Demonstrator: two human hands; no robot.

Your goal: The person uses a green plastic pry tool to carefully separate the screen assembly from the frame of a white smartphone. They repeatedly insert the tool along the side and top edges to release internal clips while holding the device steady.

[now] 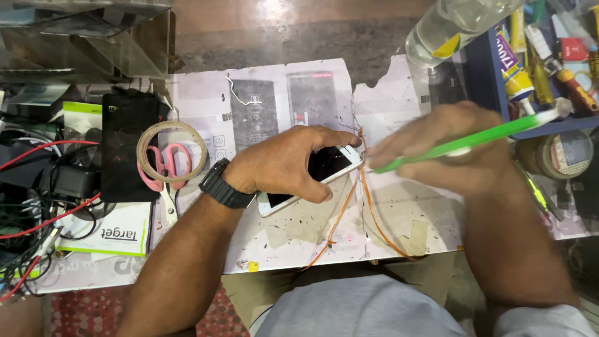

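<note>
the left hand is clamped over a white phone that lies screen up near the middle of the worktop, thumb on its near edge and fingers over the far edge. the right hand is closed in a pen-like grip around a green tool, its tip at the phone's right end; the hand is blurred, so exactly where the tip touches cannot be told. thin orange wire runs from that same end down toward the near edge of the worktop.

to do this well, i would judge that the left hand should keep the phone pinned flat so it cannot slide, while the tool works at a shallow angle with light pressure along the seam and not into the glass. the wire is best kept clear of the tip.

toward the left edge lie pink scissors inside a tape roll, beside a black box.
</note>
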